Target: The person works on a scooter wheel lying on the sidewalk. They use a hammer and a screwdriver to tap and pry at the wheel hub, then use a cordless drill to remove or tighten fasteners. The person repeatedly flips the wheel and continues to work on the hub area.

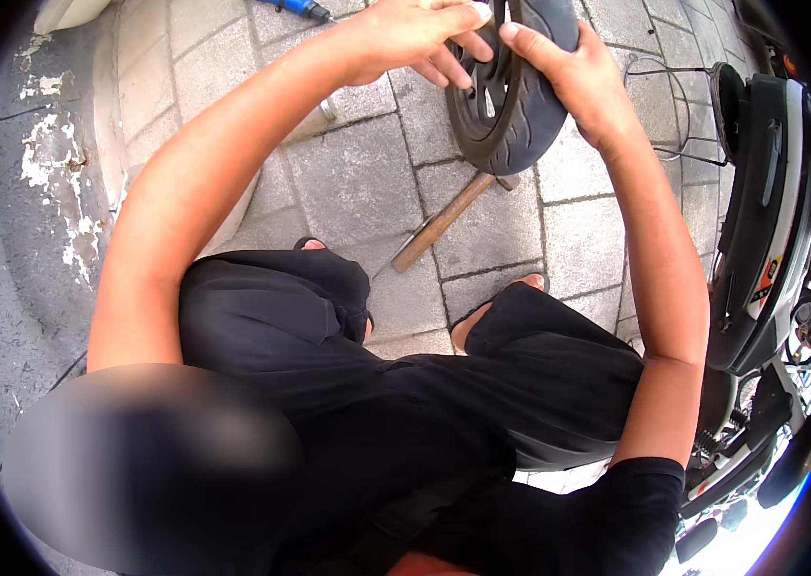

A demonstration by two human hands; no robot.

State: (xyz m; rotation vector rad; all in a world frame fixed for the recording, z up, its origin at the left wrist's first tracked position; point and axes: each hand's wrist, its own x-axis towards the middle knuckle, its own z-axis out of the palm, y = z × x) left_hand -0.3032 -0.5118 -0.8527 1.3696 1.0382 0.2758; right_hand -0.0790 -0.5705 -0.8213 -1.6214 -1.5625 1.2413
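A scooter or motorcycle wheel with a black treaded tyre (538, 113) stands tilted on the paving at the top of the head view. My right hand (583, 79) is closed round the tyre's right side, thumb toward the rim. On the other side, my left hand (425, 43) reaches across the wheel's face with its fingers spread near the dark spokes; I see nothing held in it. Just below the tyre lies a hammer (446, 219) with a wooden handle, its head partly under the wheel. Beside the handle is a thin metal tool (409, 246), partly hidden.
A blue-handled tool (300, 9) lies at the top edge. Along the right stands a motorcycle (759, 211), with a thin wire frame (689, 113) near it. My feet in sandals rest on the grey paving (357, 178). A peeling grey surface (31, 221) runs along the left.
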